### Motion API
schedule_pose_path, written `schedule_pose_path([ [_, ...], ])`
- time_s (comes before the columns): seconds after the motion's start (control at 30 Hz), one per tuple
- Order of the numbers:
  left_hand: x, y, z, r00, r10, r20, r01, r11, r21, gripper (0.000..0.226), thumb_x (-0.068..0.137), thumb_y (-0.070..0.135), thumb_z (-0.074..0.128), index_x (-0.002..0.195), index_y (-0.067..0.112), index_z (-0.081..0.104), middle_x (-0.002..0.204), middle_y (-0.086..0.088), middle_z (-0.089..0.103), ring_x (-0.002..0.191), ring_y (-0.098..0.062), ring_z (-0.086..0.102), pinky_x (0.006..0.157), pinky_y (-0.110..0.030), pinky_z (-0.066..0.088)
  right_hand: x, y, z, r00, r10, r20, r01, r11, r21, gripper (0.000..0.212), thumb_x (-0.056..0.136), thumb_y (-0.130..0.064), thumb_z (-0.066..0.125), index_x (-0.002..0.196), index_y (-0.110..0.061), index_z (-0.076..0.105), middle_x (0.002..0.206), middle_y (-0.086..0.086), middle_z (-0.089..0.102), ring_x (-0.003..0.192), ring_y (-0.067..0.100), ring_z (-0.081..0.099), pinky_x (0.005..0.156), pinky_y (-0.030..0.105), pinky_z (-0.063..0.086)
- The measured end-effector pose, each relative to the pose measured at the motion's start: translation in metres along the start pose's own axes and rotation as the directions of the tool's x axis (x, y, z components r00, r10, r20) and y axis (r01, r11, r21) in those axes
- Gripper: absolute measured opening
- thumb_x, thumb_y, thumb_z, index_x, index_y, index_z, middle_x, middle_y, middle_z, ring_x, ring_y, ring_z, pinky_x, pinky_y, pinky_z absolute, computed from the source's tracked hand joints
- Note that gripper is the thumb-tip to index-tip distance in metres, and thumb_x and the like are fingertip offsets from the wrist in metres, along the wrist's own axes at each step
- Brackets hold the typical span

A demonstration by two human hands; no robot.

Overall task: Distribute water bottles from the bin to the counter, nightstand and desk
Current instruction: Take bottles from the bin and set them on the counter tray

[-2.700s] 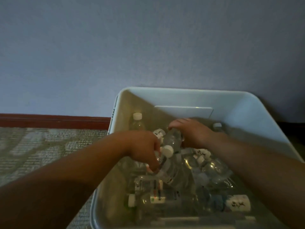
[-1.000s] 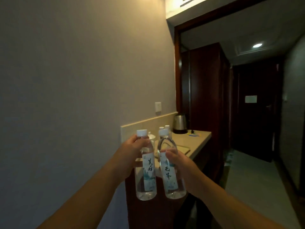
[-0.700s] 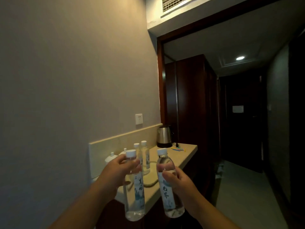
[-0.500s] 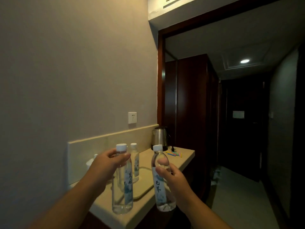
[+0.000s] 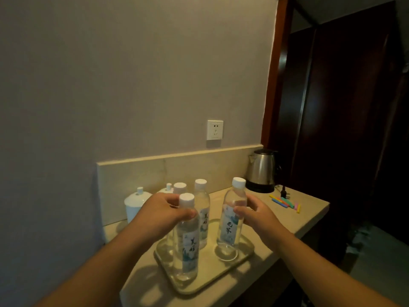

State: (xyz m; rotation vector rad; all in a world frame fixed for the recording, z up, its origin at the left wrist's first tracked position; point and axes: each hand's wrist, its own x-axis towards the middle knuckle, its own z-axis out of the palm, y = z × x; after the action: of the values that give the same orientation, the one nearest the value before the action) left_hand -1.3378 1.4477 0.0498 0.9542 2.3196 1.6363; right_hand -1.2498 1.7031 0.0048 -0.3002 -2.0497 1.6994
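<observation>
My left hand (image 5: 162, 214) grips a clear water bottle (image 5: 186, 244) with a white cap just below its neck. The bottle stands upright at the near left of a cream tray (image 5: 200, 284) on the beige counter (image 5: 294, 220). My right hand (image 5: 257, 214) holds a second bottle (image 5: 231, 220) at its shoulder, upright over the tray's right side; whether its base touches the tray I cannot tell. Two more capped bottles (image 5: 202, 209) stand at the back of the tray, partly hidden behind my left hand. The bin is out of view.
A steel kettle (image 5: 261, 170) sits at the counter's far end, with coloured sachets (image 5: 285, 202) beside it. Two white lidded cups (image 5: 136, 204) stand against the backsplash on the left. A wall socket (image 5: 215, 130) is above. Dark wooden doors (image 5: 345, 107) rise on the right.
I lifted two bottles out of the bin, carried them to the counter, and lowered both onto the tray in front of the two bottles standing there.
</observation>
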Motion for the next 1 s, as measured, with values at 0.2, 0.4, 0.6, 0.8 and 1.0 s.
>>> schedule_pose_path([
  [0.2,-0.009,0.007,0.008,0.990,-0.074,-0.118,0.085,0.993,0.086,0.021,0.086,0.023,0.076,0.106,0.028,0.074,0.098,0.012,0.075,0.095,-0.009,0.070,0.084,-0.030,0.056,0.066,0.030,-0.009,0.976,-0.006,0.217,0.005,1.000,0.008,0.041,0.090,-0.011,0.065,0.129,-0.022,0.059,0.126,0.004,0.067,0.118,0.026,0.063,0.104,0.053,0.050],
  [0.4,-0.020,0.013,0.020,0.962,-0.121,-0.246,0.135,0.990,0.039,0.025,0.088,0.022,0.075,0.092,0.047,0.074,0.095,0.024,0.073,0.090,-0.001,0.071,0.064,-0.020,0.058,0.105,0.037,0.003,0.878,-0.055,0.476,0.042,0.998,0.037,0.044,0.092,-0.006,0.062,0.133,-0.021,0.058,0.126,0.000,0.069,0.116,0.021,0.065,0.099,0.041,0.053],
  [0.6,-0.016,0.024,0.051,0.920,-0.092,-0.380,0.171,0.969,0.179,0.024,0.093,0.023,0.068,0.106,0.044,0.068,0.107,0.015,0.069,0.097,-0.012,0.068,0.078,-0.029,0.060,0.116,0.032,-0.011,0.783,-0.075,0.618,0.066,0.997,0.037,0.039,0.093,-0.007,0.063,0.127,-0.025,0.061,0.124,0.001,0.069,0.114,0.022,0.066,0.095,0.039,0.055],
  [0.8,-0.023,0.028,0.069,0.905,-0.158,-0.395,0.238,0.958,0.162,0.042,0.091,0.028,0.071,0.126,0.036,0.049,0.112,0.018,0.057,0.100,-0.004,0.063,0.066,-0.014,0.054,0.111,0.034,-0.026,0.706,-0.038,0.707,0.091,0.995,-0.038,0.054,0.084,-0.022,0.078,0.130,-0.037,0.053,0.125,-0.009,0.065,0.115,0.013,0.062,0.094,0.034,0.053],
  [1.0,-0.036,-0.006,0.094,0.837,-0.365,-0.407,0.464,0.868,0.175,0.052,0.077,0.017,0.084,0.117,0.027,0.053,0.106,0.012,0.065,0.088,0.002,0.063,0.074,-0.017,0.057,0.101,0.056,-0.019,0.751,0.019,0.660,0.111,0.982,-0.154,0.047,0.082,-0.010,0.079,0.117,-0.032,0.057,0.115,-0.009,0.068,0.104,0.008,0.065,0.091,0.034,0.057],
])
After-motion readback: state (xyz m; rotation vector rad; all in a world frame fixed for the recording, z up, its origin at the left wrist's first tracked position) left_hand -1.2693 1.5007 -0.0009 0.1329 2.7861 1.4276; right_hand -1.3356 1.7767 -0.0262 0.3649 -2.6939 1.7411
